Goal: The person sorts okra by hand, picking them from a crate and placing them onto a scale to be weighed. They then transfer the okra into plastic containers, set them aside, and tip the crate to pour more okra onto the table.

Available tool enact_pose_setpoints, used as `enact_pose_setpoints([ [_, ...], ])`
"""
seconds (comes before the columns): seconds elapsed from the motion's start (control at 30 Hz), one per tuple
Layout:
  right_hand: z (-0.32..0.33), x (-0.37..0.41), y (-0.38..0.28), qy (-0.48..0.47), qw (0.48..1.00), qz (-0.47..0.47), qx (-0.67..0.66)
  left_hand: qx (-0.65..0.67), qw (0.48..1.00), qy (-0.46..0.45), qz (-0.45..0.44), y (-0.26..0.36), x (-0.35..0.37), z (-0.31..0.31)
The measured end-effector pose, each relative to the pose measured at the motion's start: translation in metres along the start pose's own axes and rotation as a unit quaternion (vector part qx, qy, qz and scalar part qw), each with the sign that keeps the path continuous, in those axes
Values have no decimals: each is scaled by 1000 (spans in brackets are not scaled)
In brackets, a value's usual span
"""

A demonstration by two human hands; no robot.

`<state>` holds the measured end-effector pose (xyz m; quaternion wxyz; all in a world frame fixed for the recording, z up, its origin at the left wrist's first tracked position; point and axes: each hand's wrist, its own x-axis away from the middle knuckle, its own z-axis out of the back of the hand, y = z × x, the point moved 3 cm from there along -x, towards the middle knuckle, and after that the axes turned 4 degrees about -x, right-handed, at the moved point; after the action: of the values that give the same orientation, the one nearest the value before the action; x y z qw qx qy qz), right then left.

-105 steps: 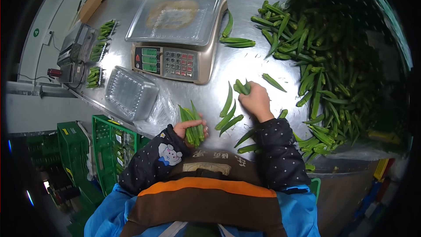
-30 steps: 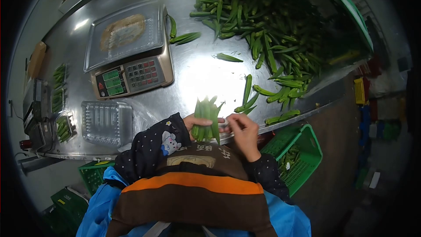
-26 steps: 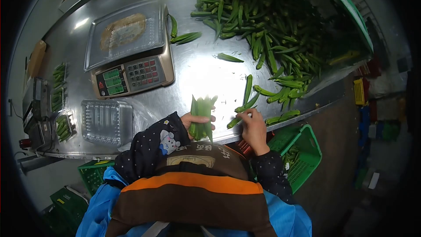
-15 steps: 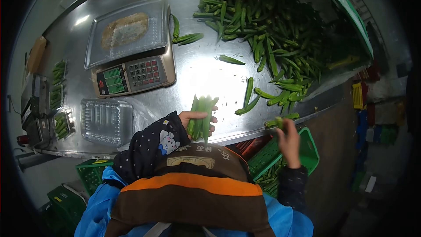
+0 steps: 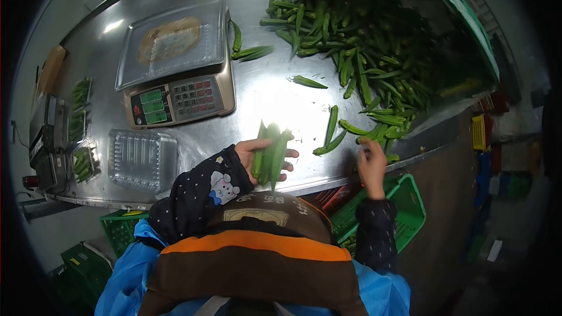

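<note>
My left hand [image 5: 275,161] is wrapped round a small bunch of okra pods [image 5: 269,155], held upright over the table's near edge. My right hand [image 5: 372,169] is at the near edge of the big okra pile [image 5: 374,64], its fingers bent and a little apart. The fingertips are right at a pod there, and part of the pods below is hidden behind the hand. Between both hands, two loose okra pods [image 5: 332,126] lie on the steel table [image 5: 263,93].
A digital scale [image 5: 175,102] with a clear plastic tray [image 5: 205,41] on it stands at the left. Nearer me is a clear plastic box [image 5: 142,161]. Packed okra trays [image 5: 84,164] line the left edge. A green crate [image 5: 413,205] stands below the table's near edge.
My right hand has moved up and away from me, from above the green crate to the okra pile. The bunch in my left hand has turned slightly.
</note>
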<state>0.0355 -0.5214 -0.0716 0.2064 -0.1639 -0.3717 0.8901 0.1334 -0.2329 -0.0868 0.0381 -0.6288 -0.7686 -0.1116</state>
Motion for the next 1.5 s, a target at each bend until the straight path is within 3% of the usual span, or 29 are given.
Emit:
enact_pose_setpoints([
  [0.07, -23, -25, -19, 55, 968, 158, 186, 20, 999, 25, -3, 0, 6, -3],
  [0.1, -27, -32, -8, 56, 968, 160, 185, 18, 1000, 24, -5, 0, 8, -3],
  [0.17, -37, -48, 18, -53, 957, 149, 244, 38, 998, 49, -9, 0, 14, -1],
  [0.2, -26, -51, 3, -46, 960, 164, 222, 52, 998, 24, -10, 0, 15, 3],
  [0.27, 6, -51, 5, 42, 984, 120, 128, 47, 998, 45, -24, 2, 22, 2],
  [0.3, 38, -45, -4, -1, 990, 75, 116, 43, 996, 65, -32, 3, 25, 1],
  [0.33, 75, -35, -3, -84, 979, 8, 185, 46, 996, 66, -36, 4, 26, -1],
  [0.4, 140, -16, 24, -263, 859, -206, 388, -36, 994, 90, -50, 7, 25, -3],
  [0.43, 166, -3, 40, -302, 832, -230, 404, -34, 994, 94, -54, 7, 23, -3],
  [0.5, 190, 7, 39, -295, 806, -191, 477, 0, 997, 64, -49, 6, 14, -7],
  [0.53, 177, 3, 33, -211, 876, -175, 397, -48, 993, 99, -43, 7, 12, -16],
  [0.57, 149, -4, 32, -133, 965, -64, 216, -50, 992, 105, -47, 9, 11, -23],
  [0.6, 110, -12, 24, -109, 989, -98, 3, -46, 992, 114, -40, 10, 9, -29],
  [0.63, 71, -17, 21, -84, 988, -111, -63, -43, 991, 124, -33, 11, 8, -33],
  [0.67, 30, -22, 23, -72, 995, -51, -56, -43, 991, 120, -29, 11, 9, -36],
  [0.77, -53, -35, -12, -90, 995, 20, 44, -33, 997, 56, -36, 9, 12, -38],
  [0.83, -74, -39, -17, -62, 984, 53, 155, -36, 997, 59, -44, 9, 15, -40],
  [0.93, -81, -46, -15, -82, 978, 3, 190, -36, 997, 28, -61, 7, 17, -32],
  [1.07, -83, -41, -23, -42, 973, 42, 225, -27, 994, 68, -77, 4, 17, -22],
  [1.13, -81, -43, -22, -82, 993, -11, 82, -29, 992, 90, -82, 3, 16, -21],
  [1.17, -82, -41, -25, -83, 993, -10, 82, -47, 990, 102, -84, 3, 15, -21],
  [1.23, -87, -32, -30, -100, 989, -48, -95, -65, 988, 114, -85, 2, 13, -21],
  [1.27, -91, -27, -28, -131, 951, -128, -248, -59, 987, 122, -84, 2, 13, -22],
  [1.3, -88, -24, -41, -131, 951, -128, -247, -53, 986, 131, -85, 2, 12, -21],
  [1.37, -79, -7, -86, -158, 835, -218, -479, -50, 987, 124, -89, 1, 11, -15],
  [1.47, -85, 18, -121, -171, 881, -81, -434, -38, 985, 130, -103, -3, 7, -7],
  [1.5, -88, 28, -141, -186, 911, -90, -357, -26, 983, 142, -112, -6, 4, -5],
])
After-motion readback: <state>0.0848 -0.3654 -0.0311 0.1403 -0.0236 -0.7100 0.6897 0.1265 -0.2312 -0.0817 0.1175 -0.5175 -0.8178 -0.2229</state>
